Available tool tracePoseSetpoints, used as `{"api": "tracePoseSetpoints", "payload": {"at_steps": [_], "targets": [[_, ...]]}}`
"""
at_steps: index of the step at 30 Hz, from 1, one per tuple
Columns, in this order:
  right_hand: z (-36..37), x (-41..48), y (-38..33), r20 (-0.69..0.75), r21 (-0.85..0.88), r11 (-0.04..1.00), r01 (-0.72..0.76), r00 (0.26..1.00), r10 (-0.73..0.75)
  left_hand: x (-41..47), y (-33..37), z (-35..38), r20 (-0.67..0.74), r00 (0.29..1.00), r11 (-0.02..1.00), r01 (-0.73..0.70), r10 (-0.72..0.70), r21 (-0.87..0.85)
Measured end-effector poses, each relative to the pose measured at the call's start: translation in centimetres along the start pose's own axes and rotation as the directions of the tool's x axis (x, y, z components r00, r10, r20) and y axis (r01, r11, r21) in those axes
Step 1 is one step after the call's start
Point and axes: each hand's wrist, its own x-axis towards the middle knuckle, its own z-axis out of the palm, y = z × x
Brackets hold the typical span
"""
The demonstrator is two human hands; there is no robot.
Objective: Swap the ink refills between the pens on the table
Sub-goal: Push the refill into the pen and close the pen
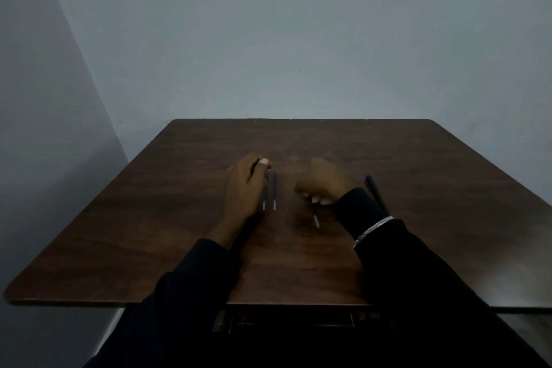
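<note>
Two thin dark-blue refills [274, 191] with pale near ends lie side by side on the brown table [149, 218], running away from me. My left hand [243, 188] rests just left of them with fingers curled and thumb on top; nothing clearly shows in it. Blurred with motion, my right hand [321, 185] is to their right. It pinches a third thin refill [316, 218] whose pale tip points toward me and down near the tabletop. A black pen [377, 193] lies on the table right of my right wrist.
The table's far edge meets a plain grey wall. My dark sleeves cross the near edge, with a bracelet [373, 228] on the right wrist. The light is dim.
</note>
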Motion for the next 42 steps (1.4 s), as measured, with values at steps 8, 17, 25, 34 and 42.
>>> {"api": "tracePoseSetpoints", "payload": {"at_steps": [8,17,25,34,42], "targets": [[-5.0,0.4,4.4,-0.079,0.855,0.48,0.196,0.964,-0.253,-1.0,1.4,0.5,0.222,0.968,0.991,-0.099,0.118,-0.095],[-4.1,0.3,4.5,-0.393,0.817,0.281,0.503,0.843,-0.367,-1.3,1.7,1.0,0.375,0.925,0.996,-0.03,0.058,-0.079],[-3.7,0.5,5.0,-0.432,0.75,0.327,0.575,0.8,-0.415,-1.4,2.0,1.1,0.38,0.924,0.997,-0.019,0.047,-0.076],[-2.3,-0.3,4.6,-0.257,0.605,0.533,0.592,0.779,-0.572,-1.2,1.5,1.3,0.354,0.929,0.988,-0.061,0.108,-0.14],[-2.9,-0.5,4.8,-0.337,0.718,0.405,0.565,0.793,-0.508,-1.3,1.5,1.3,0.337,0.937,0.991,-0.05,0.088,-0.12]]}}
